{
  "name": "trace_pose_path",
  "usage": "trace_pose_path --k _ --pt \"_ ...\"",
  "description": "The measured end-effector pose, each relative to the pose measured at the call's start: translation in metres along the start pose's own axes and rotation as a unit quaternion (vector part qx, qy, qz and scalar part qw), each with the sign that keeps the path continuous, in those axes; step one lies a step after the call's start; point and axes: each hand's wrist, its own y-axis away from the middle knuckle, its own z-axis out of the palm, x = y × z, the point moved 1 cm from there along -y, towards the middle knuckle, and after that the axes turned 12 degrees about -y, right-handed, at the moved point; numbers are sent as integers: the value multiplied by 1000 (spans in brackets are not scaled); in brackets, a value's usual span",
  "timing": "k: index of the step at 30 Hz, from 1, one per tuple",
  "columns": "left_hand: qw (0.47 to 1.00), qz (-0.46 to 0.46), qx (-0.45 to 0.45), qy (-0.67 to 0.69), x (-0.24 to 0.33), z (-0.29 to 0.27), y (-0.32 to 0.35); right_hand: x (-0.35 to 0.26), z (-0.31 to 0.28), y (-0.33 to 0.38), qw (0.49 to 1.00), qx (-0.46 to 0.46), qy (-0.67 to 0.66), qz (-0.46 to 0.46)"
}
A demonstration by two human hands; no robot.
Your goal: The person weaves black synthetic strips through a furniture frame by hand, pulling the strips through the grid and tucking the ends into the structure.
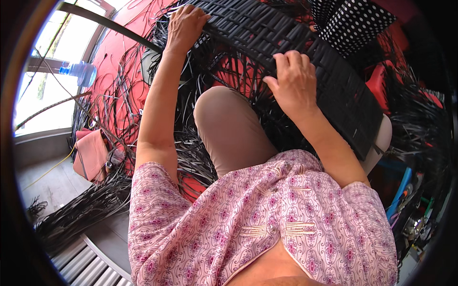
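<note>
A black woven panel [248, 26] of flat strips slants from the top middle down to the right, across my right thigh. My left hand [182, 28] reaches to its far left end, fingers bent over loose black strips at the edge; the fingertips are partly hidden. My right hand [295, 83] rests at the near edge of the panel, fingers curled onto the weave and thumb out to the left. The weave looks loose with gaps near my hands and tight toward the lower right. Many loose black strips [191, 148] hang and lie around my left knee.
A red mat [114, 52] strewn with strips lies at the left. Near it are a blue water bottle [85, 73], a pink cloth [90, 152] and a thick strip bundle [90, 209]. A polka-dot cloth [353, 26] is at the upper right, above a red stool [379, 88].
</note>
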Motion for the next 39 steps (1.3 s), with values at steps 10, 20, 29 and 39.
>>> trace_pose_path --k 10,20,29,39 --pt "958 133 -141 211 108 -60 12 41 -24 50 997 65 -30 5" --pt "953 186 -140 195 199 -115 -5 70 -81 126 994 40 14 105" --pt "946 163 -155 232 307 -122 13 109 -112 169 996 63 17 60" --pt "939 159 -140 271 344 -125 23 121 -130 208 990 125 -34 48"
